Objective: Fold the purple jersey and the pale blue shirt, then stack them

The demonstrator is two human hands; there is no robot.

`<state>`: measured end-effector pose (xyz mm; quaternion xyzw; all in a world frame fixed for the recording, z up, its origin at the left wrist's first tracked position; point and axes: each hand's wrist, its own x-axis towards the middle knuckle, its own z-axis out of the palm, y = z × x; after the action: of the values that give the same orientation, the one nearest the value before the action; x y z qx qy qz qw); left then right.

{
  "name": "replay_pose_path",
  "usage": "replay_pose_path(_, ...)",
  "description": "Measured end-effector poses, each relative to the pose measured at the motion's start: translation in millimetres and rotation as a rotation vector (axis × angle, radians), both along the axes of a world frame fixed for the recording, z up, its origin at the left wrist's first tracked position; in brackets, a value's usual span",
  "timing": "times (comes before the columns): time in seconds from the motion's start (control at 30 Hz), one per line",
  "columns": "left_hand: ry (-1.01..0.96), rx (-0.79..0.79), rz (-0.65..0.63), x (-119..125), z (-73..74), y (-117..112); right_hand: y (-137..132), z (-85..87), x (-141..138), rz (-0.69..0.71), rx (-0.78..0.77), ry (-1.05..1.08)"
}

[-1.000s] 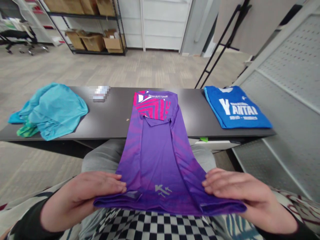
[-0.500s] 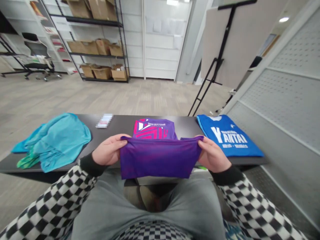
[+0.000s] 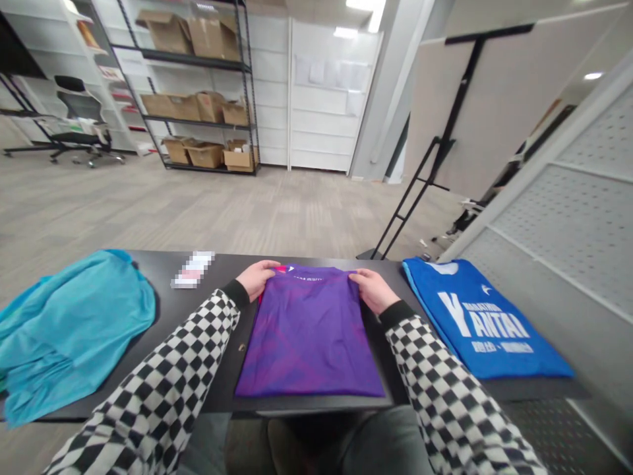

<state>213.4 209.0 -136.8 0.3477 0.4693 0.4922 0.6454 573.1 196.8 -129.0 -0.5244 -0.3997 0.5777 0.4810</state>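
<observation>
**Thin purple sports shirt, folded flat, pinched at both far corners**

Nearest: black-and-white checkered sleeves, stretched forward either side of the shirt. Next, on dark rectangular desk, just inside front edge: shirt's near fold, fairly straight, faint creases above. To the left: loose heap of teal fabric. To the right, apart from the shirt: folded blue jersey with white lettering.

Farther: bare left hand and bare right hand, each grip narrow, closed on a far corner of the shirt. Slivers of magenta-and-white print peeking out there. Beyond: small pixelated item, tall black metal shelving, brown cardboard boxes.

Risks, as judged: could skew the top layer if released unevenly. Could slide or bunch, given thin, slick-looking fabric. Might leave print exposed if let go short of the far edge. Could nudge the blue jersey with the right sleeve, being close by.
</observation>
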Motion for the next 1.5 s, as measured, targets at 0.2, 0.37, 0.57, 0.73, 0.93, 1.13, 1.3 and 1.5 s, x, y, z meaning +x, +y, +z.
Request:
replay_pose_path(0.2,0.152,0.083,-0.063,-19.3,-32.3,21.7,22.5,-41.2,12.3,-0.039,0.063,-0.148)
replay_pose_path(0.37,0.215,0.274,-0.037,-20.9,-37.0,30.2,30.2,-38.9,17.2,-0.006,0.235,-0.401)
replay_pose_path(0.57,0.847,0.641,-0.141,-23.9,-39.0,33.2,41.1,-41.9,20.0,-0.011,0.421,-0.882)
replay_pose_path(0.73,1.226,0.6,0.015,-23.1,-32.5,28.5,41.1,-45.3,10.8,-0.075,0.427,-1.173)
replay_pose_path(0.93,1.131,0.681,0.134,-18.9,-9.2,-26.6,-8.5,-18.3,-2.9,-0.127,0.61,-1.17)
replay_pose_path(1.13,1.127,0.945,-0.216,-13.7,-13.4,-189.5,-154.7,7.8,-5.8,0.414,0.861,-1.067)
replay_pose_path(1.3,1.491,0.946,-0.363,-31.3,-42.6,-257.7,-224.7,-20.5,3.0,0.626,0.78,-1.313)
replay_pose_path(1.5,1.571,0.963,-0.312,-52.6,-64.2,-262.8,-232.6,-50.0,22.7,0.544,0.827,-1.434)
